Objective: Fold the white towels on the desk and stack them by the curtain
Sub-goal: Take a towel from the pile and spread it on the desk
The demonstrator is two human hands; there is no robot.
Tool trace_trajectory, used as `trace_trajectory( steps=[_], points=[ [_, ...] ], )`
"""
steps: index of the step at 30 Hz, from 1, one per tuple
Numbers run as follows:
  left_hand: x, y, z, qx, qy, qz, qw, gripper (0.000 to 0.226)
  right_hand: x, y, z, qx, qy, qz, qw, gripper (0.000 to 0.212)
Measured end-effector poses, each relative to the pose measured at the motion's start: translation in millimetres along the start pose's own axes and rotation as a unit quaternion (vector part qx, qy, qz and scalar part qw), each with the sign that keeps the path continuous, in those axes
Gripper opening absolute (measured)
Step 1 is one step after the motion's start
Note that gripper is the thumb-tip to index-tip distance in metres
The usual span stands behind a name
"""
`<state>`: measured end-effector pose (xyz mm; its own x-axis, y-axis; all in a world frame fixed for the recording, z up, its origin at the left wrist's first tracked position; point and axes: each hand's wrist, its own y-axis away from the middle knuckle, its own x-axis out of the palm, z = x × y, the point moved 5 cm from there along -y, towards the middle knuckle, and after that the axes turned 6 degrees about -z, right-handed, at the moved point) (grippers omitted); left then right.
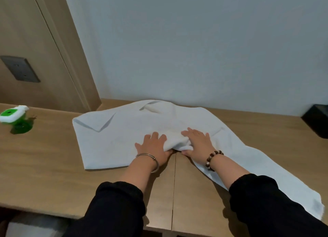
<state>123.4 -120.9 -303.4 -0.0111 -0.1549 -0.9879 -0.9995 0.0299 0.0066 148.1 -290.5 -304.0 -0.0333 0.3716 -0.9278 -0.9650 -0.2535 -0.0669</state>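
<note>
A white towel (124,130) lies spread and rumpled over the wooden desk (44,157), with its right end trailing toward the desk's front right edge. My left hand (153,146) and my right hand (197,142) sit side by side on the towel's near edge at the centre. Each has its fingers on top and its thumb tucked under a bunched fold, pinching the cloth. The towel's far left corner is turned over. No curtain is in view.
A green and white object (14,118) stands at the desk's far left. A black box (317,121) sits at the right by the wall. A wooden panel with a dark socket plate (20,71) rises at the left.
</note>
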Motion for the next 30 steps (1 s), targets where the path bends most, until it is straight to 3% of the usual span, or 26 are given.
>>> trace_trajectory(
  steps=[4,6,9,12,14,15,17,19,21,23,25,27,30],
  points=[
    [-8,2,0,-0.009,0.018,-0.020,1.000,0.029,-6,4,4,-0.043,-0.004,-0.039,0.998,0.071],
    [-15,10,5,-0.007,0.053,-0.057,0.997,0.027,-15,9,-1,-0.039,-0.002,-0.033,0.999,0.084],
    [-30,35,25,-0.030,0.138,-0.143,0.980,0.029,-37,28,-27,0.065,0.067,-0.052,0.994,0.120],
    [-50,69,51,-0.041,0.200,-0.210,0.956,0.030,-50,58,-49,0.157,0.094,-0.012,0.983,0.127],
    [-63,88,67,-0.023,0.168,-0.250,0.953,0.033,-55,74,-45,0.186,0.061,0.000,0.981,0.106],
    [-68,96,75,-0.021,0.144,-0.262,0.954,0.035,-60,79,-38,0.176,0.086,-0.021,0.980,0.079],
    [-75,111,90,-0.037,0.054,-0.263,0.963,0.041,-80,86,-14,0.117,0.215,-0.137,0.960,0.025],
    [-77,124,102,-0.058,-0.082,-0.212,0.972,0.043,-103,100,17,0.049,0.300,-0.260,0.916,0.016],
    [-76,135,109,-0.083,-0.137,-0.116,0.980,0.035,-116,114,40,-0.020,0.328,-0.306,0.894,0.016],
    [-70,147,101,-0.054,-0.177,0.056,0.981,0.033,-109,125,48,-0.062,0.340,-0.187,0.919,0.013],
    [-69,159,77,0.003,-0.172,0.176,0.969,0.051,-88,144,44,-0.061,0.289,0.057,0.954,0.052],
    [-73,159,41,0.039,-0.088,0.174,0.980,0.059,-74,171,42,-0.056,0.210,0.211,0.953,0.074],
    [-70,145,-16,0.068,0.027,0.062,0.995,0.053,-77,182,40,-0.041,0.022,0.185,0.982,0.053]
  ],
)
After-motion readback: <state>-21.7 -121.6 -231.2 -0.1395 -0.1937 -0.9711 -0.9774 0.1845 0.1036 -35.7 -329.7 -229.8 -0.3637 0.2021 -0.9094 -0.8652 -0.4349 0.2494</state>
